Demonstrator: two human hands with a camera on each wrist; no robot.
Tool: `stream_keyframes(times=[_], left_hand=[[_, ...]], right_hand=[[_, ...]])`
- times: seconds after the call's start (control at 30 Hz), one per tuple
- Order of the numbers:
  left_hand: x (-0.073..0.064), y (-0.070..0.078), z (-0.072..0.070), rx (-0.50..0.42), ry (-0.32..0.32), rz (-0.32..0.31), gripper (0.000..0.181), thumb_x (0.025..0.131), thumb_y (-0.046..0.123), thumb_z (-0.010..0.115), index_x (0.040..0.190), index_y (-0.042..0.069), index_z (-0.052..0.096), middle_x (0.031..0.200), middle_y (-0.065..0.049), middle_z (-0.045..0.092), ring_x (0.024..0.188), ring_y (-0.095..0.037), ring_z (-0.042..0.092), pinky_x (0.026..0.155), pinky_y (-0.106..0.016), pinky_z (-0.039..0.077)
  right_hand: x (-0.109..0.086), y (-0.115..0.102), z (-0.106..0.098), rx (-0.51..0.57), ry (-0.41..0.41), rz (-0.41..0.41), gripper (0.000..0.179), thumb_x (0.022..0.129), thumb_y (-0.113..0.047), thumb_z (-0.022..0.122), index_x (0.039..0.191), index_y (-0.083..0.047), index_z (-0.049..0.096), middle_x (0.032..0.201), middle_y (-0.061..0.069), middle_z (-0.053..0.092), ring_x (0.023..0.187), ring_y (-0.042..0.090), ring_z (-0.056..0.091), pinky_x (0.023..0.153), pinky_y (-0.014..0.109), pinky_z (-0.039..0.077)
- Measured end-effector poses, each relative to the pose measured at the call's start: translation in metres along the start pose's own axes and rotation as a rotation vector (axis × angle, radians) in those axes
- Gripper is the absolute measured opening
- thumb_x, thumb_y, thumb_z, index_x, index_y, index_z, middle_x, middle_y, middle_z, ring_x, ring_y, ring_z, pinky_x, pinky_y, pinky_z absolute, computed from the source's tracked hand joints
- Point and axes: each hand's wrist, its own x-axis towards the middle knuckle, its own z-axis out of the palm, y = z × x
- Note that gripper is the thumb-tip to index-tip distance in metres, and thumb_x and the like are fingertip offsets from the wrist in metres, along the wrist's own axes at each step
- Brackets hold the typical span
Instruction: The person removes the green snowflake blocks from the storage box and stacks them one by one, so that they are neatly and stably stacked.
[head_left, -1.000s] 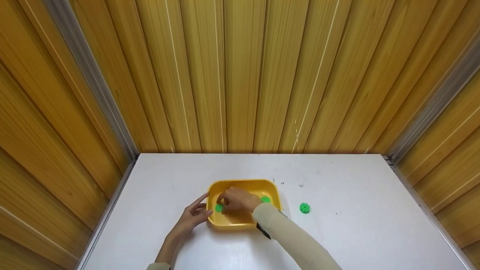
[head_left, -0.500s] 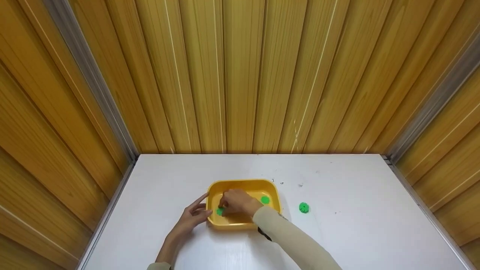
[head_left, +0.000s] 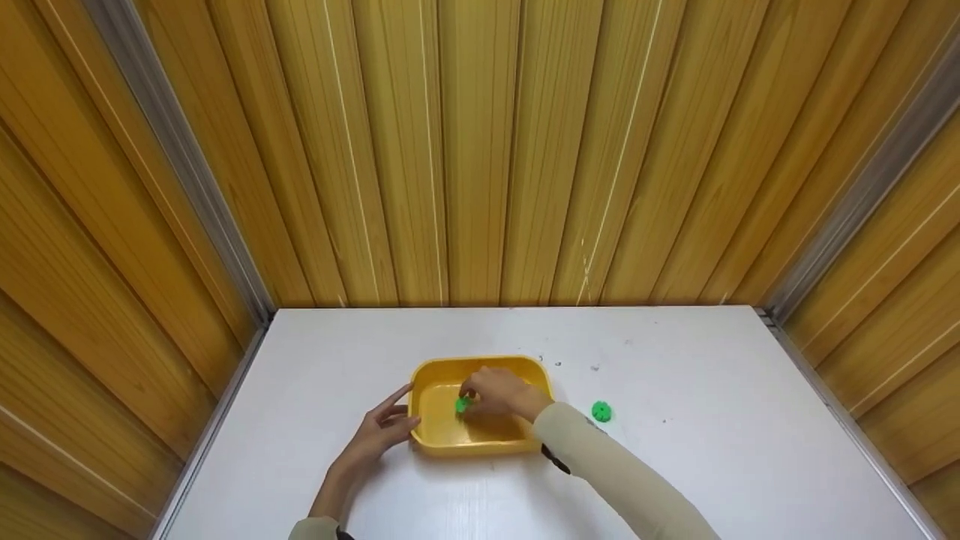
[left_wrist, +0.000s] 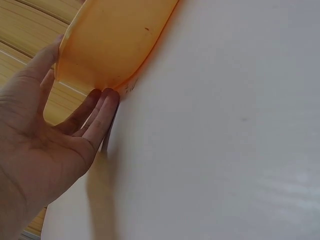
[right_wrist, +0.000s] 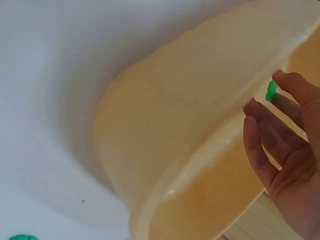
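Observation:
A yellow plastic tub (head_left: 442, 435) sits on the white table. My left hand (head_left: 377, 435) touches its left end from outside, index finger and thumb spread at the rim. In the left wrist view, the fingertips of the left hand (left_wrist: 60, 125) lie against the tub's outer wall (left_wrist: 117, 40), low down and up by the rim. Inside the tub, my right hand (head_left: 501, 391) pinches a small green notched disc (head_left: 462, 405). The right wrist view shows this green disc (right_wrist: 271, 91) between thumb and finger. The tub's right part is hidden under my right hand and wrist.
Another green notched disc (head_left: 601, 411) lies on the table (head_left: 697, 457), right of the tub. Small dark specks dot the tabletop behind and beside it. Wood-patterned panels (head_left: 480, 150) rise at the back and both sides.
My right hand has pinched the disc near the tub's left end and moved it rightward. The disc seen in the tub's right part is now hidden. My left hand stays at the tub.

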Motion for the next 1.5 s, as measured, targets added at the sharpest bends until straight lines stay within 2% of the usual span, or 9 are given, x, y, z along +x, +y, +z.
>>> stream_keyframes(times=[0.07,0.2,0.33,0.43,0.63,0.9,1.2,1.5], left_hand=[[-0.001,0.001,0.000,0.005,0.005,0.000,0.072,0.099,0.027,0.069,0.161,0.020,0.033,0.145,-0.028,0.049,0.121,-0.026,0.063,0.101,-0.036,0.059],[-0.003,0.000,0.001,0.017,0.015,-0.001,0.072,0.098,0.029,0.070,0.161,0.021,0.034,0.144,-0.027,0.049,0.120,-0.025,0.063,0.100,-0.035,0.059],[-0.003,0.000,0.001,-0.014,-0.014,0.016,0.073,0.099,0.026,0.068,0.162,0.018,0.031,0.145,-0.029,0.046,0.121,-0.027,0.062,0.101,-0.034,0.059],[-0.003,-0.001,0.001,-0.032,-0.029,0.030,0.073,0.100,0.025,0.067,0.162,0.016,0.029,0.145,-0.031,0.044,0.121,-0.028,0.062,0.102,-0.035,0.058],[-0.002,-0.002,-0.001,-0.012,-0.001,0.011,0.072,0.100,0.027,0.068,0.161,0.018,0.032,0.144,-0.029,0.046,0.120,-0.026,0.062,0.102,-0.036,0.058],[-0.003,-0.003,0.000,-0.004,0.017,-0.021,0.069,0.102,0.027,0.064,0.162,0.022,0.030,0.145,-0.027,0.045,0.120,-0.024,0.061,0.103,-0.035,0.058],[-0.002,-0.003,0.003,0.015,0.028,-0.019,0.069,0.101,0.031,0.065,0.162,0.023,0.031,0.143,-0.024,0.047,0.117,-0.021,0.060,0.103,-0.037,0.057],[-0.003,-0.001,-0.004,0.014,-0.054,0.049,0.068,0.105,0.030,0.058,0.163,0.018,0.025,0.146,-0.029,0.039,0.123,-0.027,0.061,0.104,-0.032,0.056]], right_hand=[[-0.005,0.002,-0.005,-0.006,0.026,-0.023,0.027,0.095,-0.025,0.074,0.117,-0.009,0.077,0.115,0.005,0.077,0.105,0.021,0.072,0.093,0.034,0.061],[-0.014,0.007,-0.014,-0.013,0.060,-0.078,0.028,0.095,-0.022,0.074,0.117,-0.005,0.076,0.112,0.007,0.078,0.103,0.024,0.073,0.091,0.036,0.062],[-0.024,0.013,-0.022,-0.023,0.097,-0.133,0.026,0.094,-0.019,0.075,0.113,-0.003,0.076,0.105,0.009,0.078,0.097,0.026,0.075,0.083,0.037,0.063],[-0.032,0.017,-0.026,-0.034,0.122,-0.135,0.025,0.093,-0.020,0.075,0.112,-0.004,0.076,0.103,0.009,0.079,0.095,0.027,0.075,0.082,0.039,0.063],[-0.046,0.027,-0.032,-0.014,0.138,-0.096,0.024,0.094,-0.021,0.075,0.112,-0.006,0.076,0.101,0.007,0.078,0.095,0.028,0.074,0.082,0.042,0.063],[-0.066,0.050,-0.034,0.036,0.194,-0.081,0.027,0.094,-0.022,0.075,0.116,-0.006,0.075,0.102,0.006,0.078,0.085,0.022,0.072,0.070,0.028,0.058],[-0.090,0.077,-0.037,0.105,0.188,0.064,0.033,0.095,-0.025,0.074,0.122,-0.006,0.073,0.107,0.006,0.076,0.086,0.016,0.067,0.074,0.028,0.060],[-0.113,0.103,-0.046,0.112,0.219,0.102,0.031,0.095,-0.020,0.073,0.121,-0.004,0.074,0.107,0.010,0.077,0.082,0.015,0.069,0.073,0.030,0.063]])
